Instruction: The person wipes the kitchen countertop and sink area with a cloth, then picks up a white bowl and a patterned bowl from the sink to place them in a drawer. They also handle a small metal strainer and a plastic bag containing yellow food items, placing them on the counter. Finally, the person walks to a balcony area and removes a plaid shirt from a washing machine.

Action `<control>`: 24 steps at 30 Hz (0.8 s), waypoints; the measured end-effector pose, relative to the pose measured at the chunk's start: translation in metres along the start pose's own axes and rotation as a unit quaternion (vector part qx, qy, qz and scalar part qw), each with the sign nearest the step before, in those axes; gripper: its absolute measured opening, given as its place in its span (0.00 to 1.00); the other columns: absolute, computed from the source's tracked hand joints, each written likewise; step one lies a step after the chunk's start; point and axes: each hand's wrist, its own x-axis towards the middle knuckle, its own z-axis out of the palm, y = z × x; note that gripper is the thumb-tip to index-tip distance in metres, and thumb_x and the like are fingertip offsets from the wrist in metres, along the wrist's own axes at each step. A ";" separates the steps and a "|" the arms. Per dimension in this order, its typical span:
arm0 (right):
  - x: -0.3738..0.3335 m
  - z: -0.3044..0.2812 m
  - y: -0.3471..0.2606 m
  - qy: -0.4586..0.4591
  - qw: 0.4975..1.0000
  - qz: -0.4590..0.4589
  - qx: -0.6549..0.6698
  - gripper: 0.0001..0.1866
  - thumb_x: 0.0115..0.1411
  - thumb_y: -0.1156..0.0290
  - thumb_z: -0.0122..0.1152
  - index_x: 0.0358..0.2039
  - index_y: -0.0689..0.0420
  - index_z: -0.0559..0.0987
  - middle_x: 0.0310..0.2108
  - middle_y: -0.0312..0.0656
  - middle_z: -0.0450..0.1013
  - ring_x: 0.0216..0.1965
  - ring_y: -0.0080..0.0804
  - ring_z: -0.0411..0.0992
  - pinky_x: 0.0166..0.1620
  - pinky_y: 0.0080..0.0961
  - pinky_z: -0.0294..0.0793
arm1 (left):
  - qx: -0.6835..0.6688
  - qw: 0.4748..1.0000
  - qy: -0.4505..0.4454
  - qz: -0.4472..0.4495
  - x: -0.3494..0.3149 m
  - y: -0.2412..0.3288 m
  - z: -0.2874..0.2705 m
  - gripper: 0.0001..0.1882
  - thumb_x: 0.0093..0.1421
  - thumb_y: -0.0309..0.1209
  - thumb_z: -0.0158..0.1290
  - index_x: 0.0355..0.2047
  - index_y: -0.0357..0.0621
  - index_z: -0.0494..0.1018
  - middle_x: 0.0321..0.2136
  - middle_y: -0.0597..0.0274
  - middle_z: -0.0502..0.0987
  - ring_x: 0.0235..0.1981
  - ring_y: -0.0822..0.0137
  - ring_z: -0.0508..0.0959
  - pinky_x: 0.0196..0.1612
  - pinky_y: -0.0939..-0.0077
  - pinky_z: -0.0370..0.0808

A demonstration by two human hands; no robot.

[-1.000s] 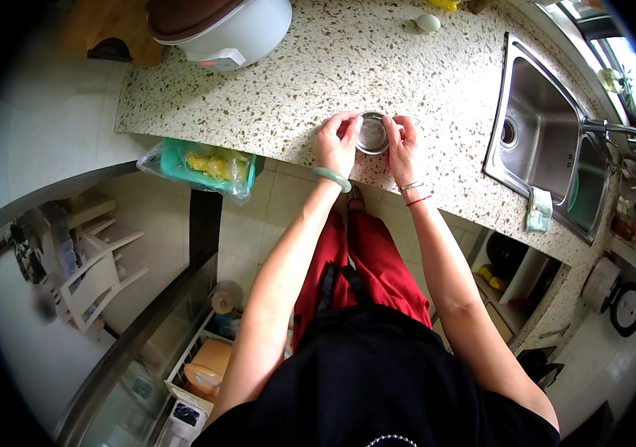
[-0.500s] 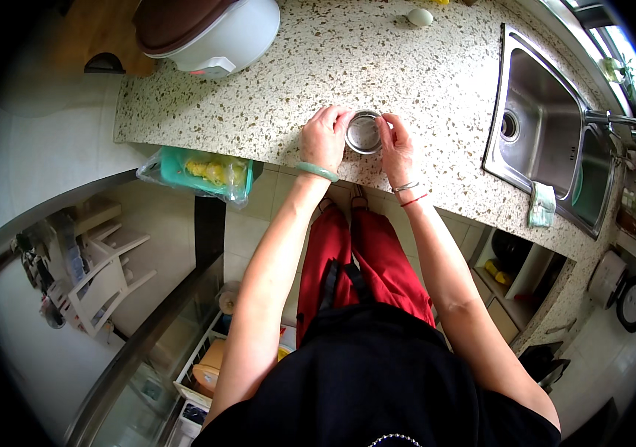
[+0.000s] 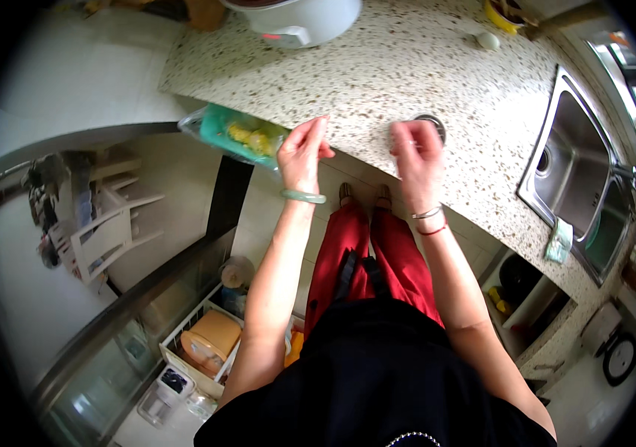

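Metal dish (image 3: pixel 439 125) on bench (image 3: pixel 377 67), partly blocked by R hand (image 3: pixel 418 153): fingers curled, blurred, can't tell if gripping. From dish: L hand (image 3: pixel 301 154) approx 9 o'clock, fingers bunched, grip unclear; egg (image 3: pixel 488 40) 1, sink (image 3: pixel 575 145) 3, cooker (image 3: pixel 325 21) 10, its red mark (image 3: pixel 272 36) unreadable.

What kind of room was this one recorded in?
Most likely a home kitchen: a steel sink is set into a speckled stone-look counter, and a white appliance resembling a rice cooker stands on it.
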 end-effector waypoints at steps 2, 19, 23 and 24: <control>-0.014 0.045 -0.001 -0.093 0.991 0.068 0.065 0.05 0.63 0.72 0.58 0.31 0.60 0.75 0.21 0.34 0.73 0.20 0.16 0.66 0.24 0.15 0.65 | 0.014 0.997 0.077 0.027 0.007 0.006 -0.038 0.10 0.60 0.32 0.60 0.39 0.40 0.80 0.25 0.71 0.77 0.21 0.82 0.70 0.23 0.87 0.70; -0.056 0.191 0.080 -0.080 0.947 0.260 0.171 0.04 0.63 0.71 0.58 0.34 0.57 0.75 0.26 0.37 0.77 0.10 0.15 0.60 0.13 0.15 0.55 | 0.527 0.782 0.178 0.280 0.065 -0.032 -0.188 0.34 0.47 0.31 0.67 0.56 0.52 0.70 0.44 0.54 0.69 0.44 0.54 0.71 0.48 0.61 0.69; -0.061 0.193 0.091 0.005 0.927 0.302 0.221 0.09 0.66 0.63 0.54 0.33 0.54 0.72 0.21 0.34 0.71 0.10 0.15 0.56 0.12 0.14 0.49 | 0.311 0.884 0.309 0.160 0.060 -0.058 -0.178 0.52 0.43 0.33 0.71 0.65 0.54 0.53 0.51 0.50 0.62 0.47 0.53 0.67 0.50 0.58 0.67; -0.064 0.196 0.097 0.016 0.930 0.302 0.211 0.10 0.66 0.61 0.54 0.32 0.53 0.71 0.20 0.33 0.69 0.10 0.15 0.56 0.12 0.14 0.48 | 0.273 0.906 0.307 0.099 0.060 -0.063 -0.176 0.57 0.42 0.34 0.72 0.67 0.55 0.47 0.54 0.48 0.58 0.48 0.54 0.64 0.51 0.57 0.67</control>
